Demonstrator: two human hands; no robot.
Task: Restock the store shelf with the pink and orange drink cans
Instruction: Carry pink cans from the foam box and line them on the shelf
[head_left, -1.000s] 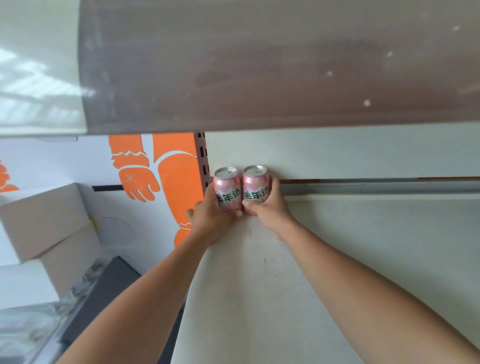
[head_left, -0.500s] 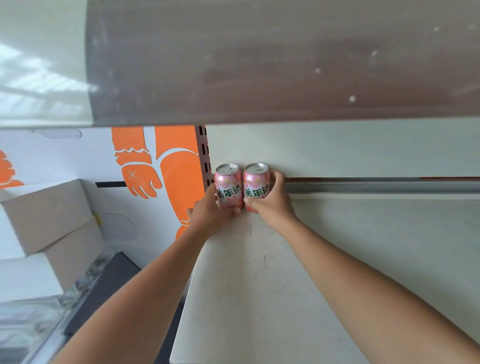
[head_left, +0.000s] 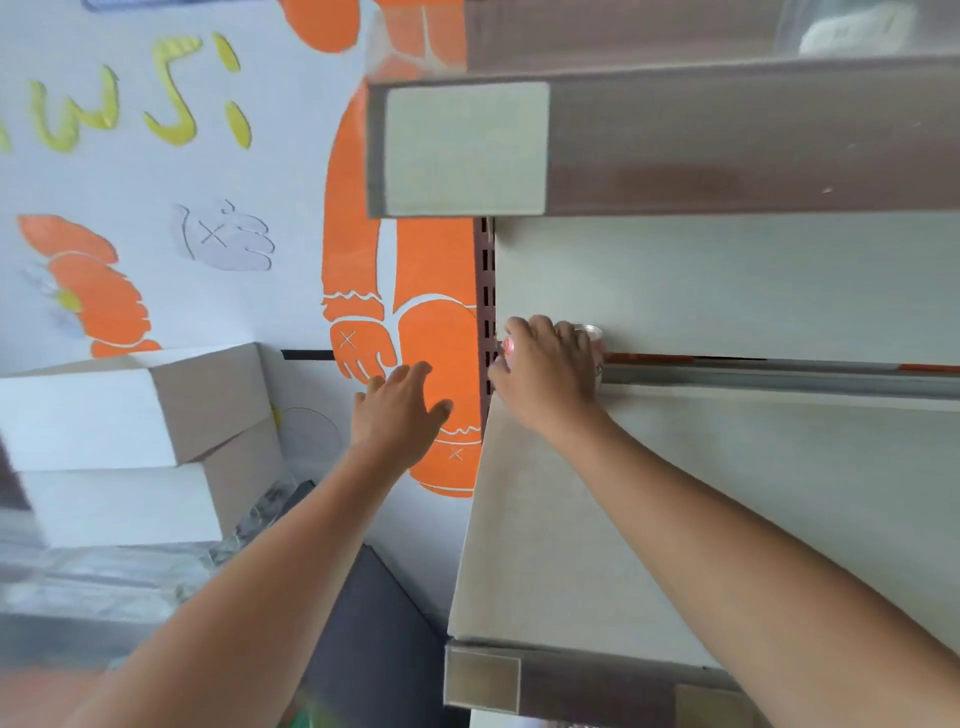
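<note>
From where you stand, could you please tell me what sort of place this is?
Likely a shop aisle: a display shelf beside a slotted upright, pink drink cans under the right hand, cardboard boxes stacked alongside.

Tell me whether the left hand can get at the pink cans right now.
Probably not: the right hand covers the pink cans, and the left hand is open beyond the shelf edge.

the pink cans (head_left: 508, 345) are mostly hidden by the right hand (head_left: 548, 374); only a pink sliver and silver rim are seen. the grip cannot be judged.
</note>
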